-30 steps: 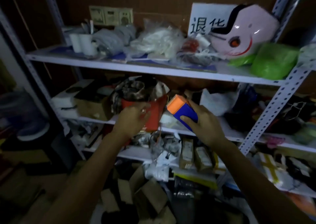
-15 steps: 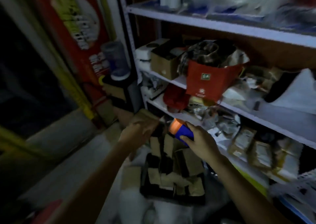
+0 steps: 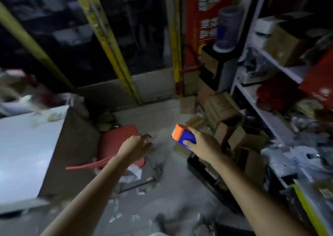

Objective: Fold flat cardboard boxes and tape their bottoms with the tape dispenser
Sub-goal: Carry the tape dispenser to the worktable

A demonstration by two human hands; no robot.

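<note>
We stand in a dim, cluttered storeroom with a grey floor [image 3: 171, 190] strewn with small white scraps. At the left sits a white table [image 3: 27, 145], and just right of it a red stool [image 3: 117, 138]. Behind them, yellow posts [image 3: 111, 43] rise against dark glass. Further right come a red poster [image 3: 203, 19], a water cooler [image 3: 228, 30] and, along the right edge, a white shelf unit [image 3: 270, 95] crammed with goods.

The left hand [image 3: 137, 145] hangs over the floor beside the stool, fingers apart and loosely curved, holding nothing. The right hand [image 3: 203, 145] is clamped on the tape dispenser [image 3: 183, 135] (a blue block with an orange end), held in the air near the middle of the scene, above the floor.

The far left of the table top is smeared by blur, the shelf goods are mostly unreadable, and the black crate [image 3: 203, 171] is partly hidden by the right forearm.

We count two hands, one tape dispenser, one stool and three yellow posts. The cardboard boxes [image 3: 239, 138] heaped at the foot of the shelves are too jumbled to count.
</note>
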